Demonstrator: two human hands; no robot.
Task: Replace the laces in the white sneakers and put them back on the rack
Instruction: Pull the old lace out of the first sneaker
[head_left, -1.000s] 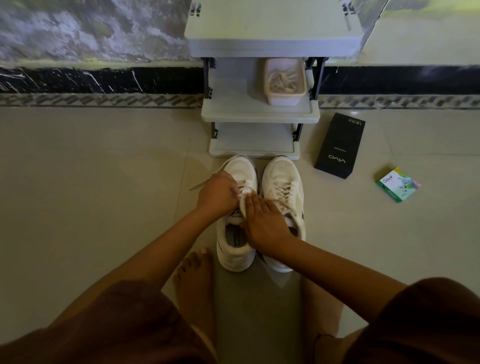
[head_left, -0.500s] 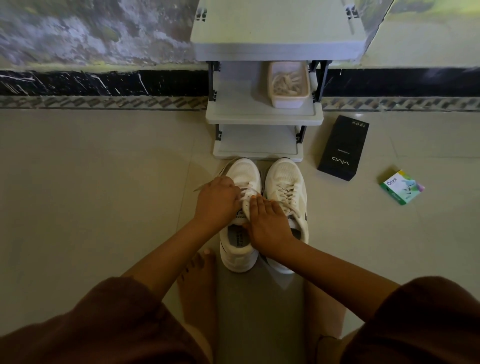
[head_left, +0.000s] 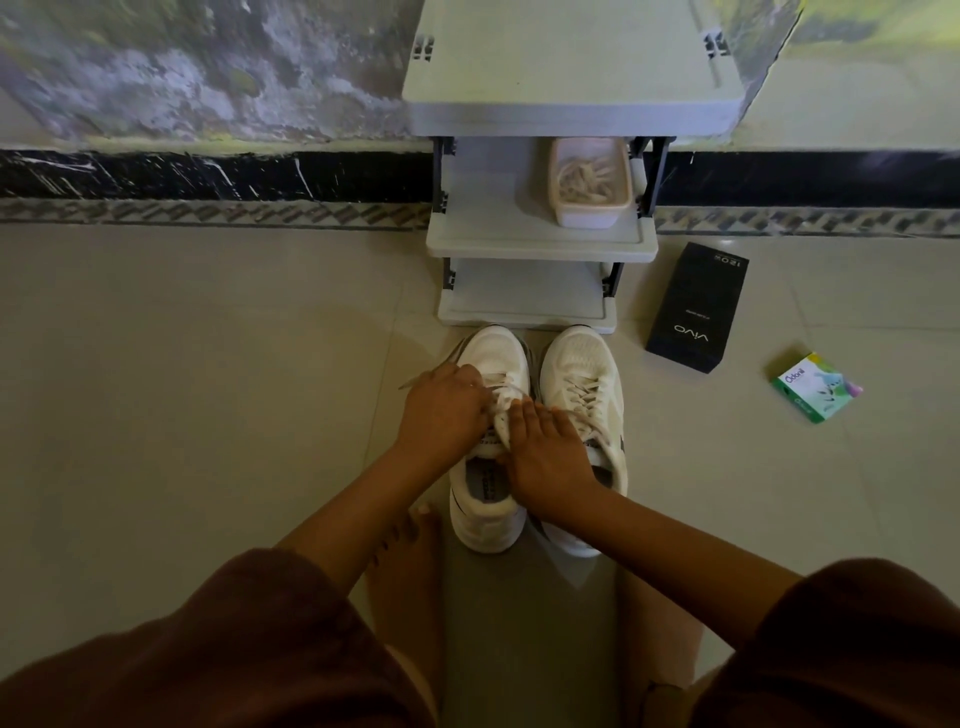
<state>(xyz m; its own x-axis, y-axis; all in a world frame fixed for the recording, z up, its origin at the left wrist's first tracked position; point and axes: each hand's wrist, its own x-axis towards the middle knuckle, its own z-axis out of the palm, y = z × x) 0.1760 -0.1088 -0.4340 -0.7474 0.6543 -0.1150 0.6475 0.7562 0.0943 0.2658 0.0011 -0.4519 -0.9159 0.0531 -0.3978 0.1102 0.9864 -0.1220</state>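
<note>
Seen from above, a person crouches on a tiled floor (head_left: 208, 415), brown sleeves at the bottom edge and one bare foot (head_left: 405, 561) just beside the heel of a shoe. Both forearms reach forward to a pair of white sneakers standing side by side, touching, toes pointing away.

The left hand (head_left: 441, 415) rests knuckles-up on the left sneaker (head_left: 491, 358), its fingers curled down over the lacing and gripping a lace (head_left: 415, 382), whose loose end sticks out to the left past the hand. The right hand (head_left: 550, 457) lies flat with its fingers nearly straight and together, pressing on the tongue of the same shoe (the thumb is hidden, so whether it pinches anything cannot be told). The right sneaker (head_left: 582, 358) is fully laced, and the heel of that hand partly covers its opening.

Just beyond the toes stands a pale grey rack (head_left: 524, 312) against the wall. Its middle shelf holds a small pale tub (head_left: 589, 215) of light-coloured pieces. To the right of the rack, on the floor, lie a black box (head_left: 696, 306) and, further right, a small green box (head_left: 813, 387).
</note>
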